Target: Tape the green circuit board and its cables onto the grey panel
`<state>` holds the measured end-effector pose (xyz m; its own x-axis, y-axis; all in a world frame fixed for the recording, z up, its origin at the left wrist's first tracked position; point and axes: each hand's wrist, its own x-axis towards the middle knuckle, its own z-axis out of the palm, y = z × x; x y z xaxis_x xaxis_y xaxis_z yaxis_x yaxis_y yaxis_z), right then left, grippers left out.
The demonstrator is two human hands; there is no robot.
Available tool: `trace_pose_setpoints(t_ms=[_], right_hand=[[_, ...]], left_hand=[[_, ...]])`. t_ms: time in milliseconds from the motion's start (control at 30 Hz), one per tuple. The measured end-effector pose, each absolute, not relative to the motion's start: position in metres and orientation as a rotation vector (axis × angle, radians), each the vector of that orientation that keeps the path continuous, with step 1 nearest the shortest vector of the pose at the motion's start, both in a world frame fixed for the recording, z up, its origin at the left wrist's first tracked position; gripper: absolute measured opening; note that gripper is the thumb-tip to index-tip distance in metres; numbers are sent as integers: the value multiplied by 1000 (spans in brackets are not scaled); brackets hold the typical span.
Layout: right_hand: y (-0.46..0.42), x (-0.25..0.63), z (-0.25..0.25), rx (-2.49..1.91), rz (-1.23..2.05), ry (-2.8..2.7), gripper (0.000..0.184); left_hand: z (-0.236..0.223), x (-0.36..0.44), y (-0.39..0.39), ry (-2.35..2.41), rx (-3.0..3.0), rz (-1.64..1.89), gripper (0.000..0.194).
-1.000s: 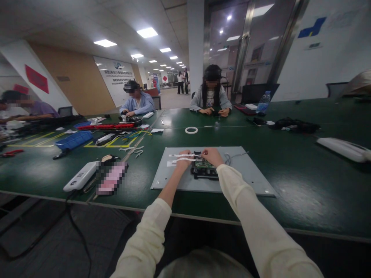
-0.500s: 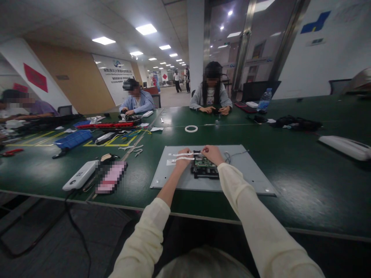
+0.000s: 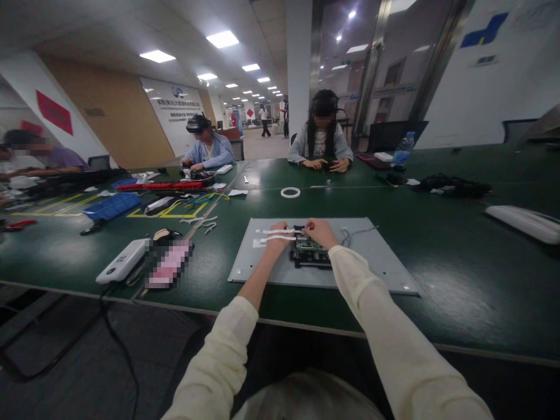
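Observation:
A green circuit board [image 3: 311,245] in a black frame [image 3: 312,263] lies on a grey flat panel [image 3: 262,267] in front of me. Two white ribbon cables [image 3: 272,238] stretch left from the board, crossing my left hand [image 3: 277,240]. That hand is closed around the cables at the board's left edge, with its fingertips partly hidden. My right hand [image 3: 321,233] is pinched at the board's far edge, close to the cable ends; whatever sits between its fingertips is too small to make out. A thin grey cable [image 3: 345,236] trails behind the right hand.
On the green table are a white tape ring [image 3: 290,192], a pink phone [image 3: 170,265], a white power bank [image 3: 123,261], a blue tray [image 3: 111,206] and a long white case [image 3: 522,224]. Co-workers [image 3: 321,137] sit across the table, with a water bottle [image 3: 402,150] nearby.
The view has shifted very slightly. Both hands stay at the board, with the ribbon cables nearly in the same place.

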<state>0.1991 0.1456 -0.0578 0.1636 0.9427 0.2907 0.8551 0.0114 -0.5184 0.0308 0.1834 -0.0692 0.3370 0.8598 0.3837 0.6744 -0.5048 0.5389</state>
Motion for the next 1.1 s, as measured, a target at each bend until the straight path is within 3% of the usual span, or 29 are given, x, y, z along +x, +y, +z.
trace_pose_setpoints(t_ms=[267,633,867,1100], right_hand=[[150,200,-59,-1897,203,-1718,17],[146,201,-55,-1880,214,-1794,8],[140,195,-43,-1862,208,-1890,32],[138,186,-42,-1979,242,-1956,27]], left_hand=[[-68,35,183,1479,2358,788,18],[-58,35,173,1626,2387,681,18],[-60,39,175,1594,2411,702,23],[-64,40,186,1501,2483,741,12]])
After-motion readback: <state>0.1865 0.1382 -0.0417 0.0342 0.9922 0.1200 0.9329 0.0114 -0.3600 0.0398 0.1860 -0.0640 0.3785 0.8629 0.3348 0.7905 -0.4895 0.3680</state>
